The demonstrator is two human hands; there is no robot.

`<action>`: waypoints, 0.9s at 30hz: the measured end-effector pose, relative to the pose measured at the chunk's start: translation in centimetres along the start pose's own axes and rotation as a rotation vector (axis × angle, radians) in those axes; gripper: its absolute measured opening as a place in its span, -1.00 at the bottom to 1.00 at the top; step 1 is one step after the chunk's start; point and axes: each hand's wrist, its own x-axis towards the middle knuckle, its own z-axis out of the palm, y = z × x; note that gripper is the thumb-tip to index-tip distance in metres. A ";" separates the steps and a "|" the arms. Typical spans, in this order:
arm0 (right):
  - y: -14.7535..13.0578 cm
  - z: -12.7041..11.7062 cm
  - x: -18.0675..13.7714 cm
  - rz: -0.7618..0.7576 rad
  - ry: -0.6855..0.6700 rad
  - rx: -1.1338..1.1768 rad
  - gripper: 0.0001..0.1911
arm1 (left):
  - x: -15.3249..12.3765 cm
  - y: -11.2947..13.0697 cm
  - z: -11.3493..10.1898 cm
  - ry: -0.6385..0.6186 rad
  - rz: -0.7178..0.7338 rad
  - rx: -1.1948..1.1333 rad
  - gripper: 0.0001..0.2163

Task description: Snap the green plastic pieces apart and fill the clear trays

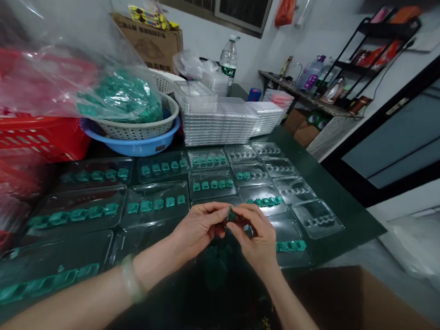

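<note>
My left hand [199, 230] and my right hand [258, 237] meet over the middle of the dark green table [336, 196]. Together their fingertips pinch one small green part [231, 216]. Below and around them lie rows of clear plastic trays [155, 203] with slots. Many slots hold green parts [212, 185], and the trays at the far right [317, 217] look empty. A pale bracelet [132, 280] sits on my left wrist.
A woven basket [146, 128] in a blue basin [137, 147] holds a clear bag of green parts [121, 97]. Stacked clear trays [224, 119], a water bottle [229, 58], a red crate [26, 132] and cardboard boxes [354, 305] stand around.
</note>
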 end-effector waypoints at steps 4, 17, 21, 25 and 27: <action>-0.1 -0.2 0.0 -0.106 0.030 -0.107 -0.63 | -0.1 0.3 0.5 -0.038 0.058 0.068 -0.85; 0.0 -2.7 1.3 0.125 -0.160 0.144 -0.81 | 2.3 1.9 0.5 -0.120 0.012 0.578 -0.90; 0.7 -4.1 2.7 0.201 -0.232 0.136 -0.87 | 3.3 2.3 0.5 -0.265 -0.039 0.518 -0.88; 4.8 -5.8 7.0 0.248 -0.127 -0.222 -0.82 | 4.2 2.4 -0.3 -0.213 -0.030 0.486 -0.79; 8.1 -6.3 9.8 0.226 -0.076 -0.481 -0.85 | 4.1 2.8 -1.0 -0.132 -0.011 0.560 -0.81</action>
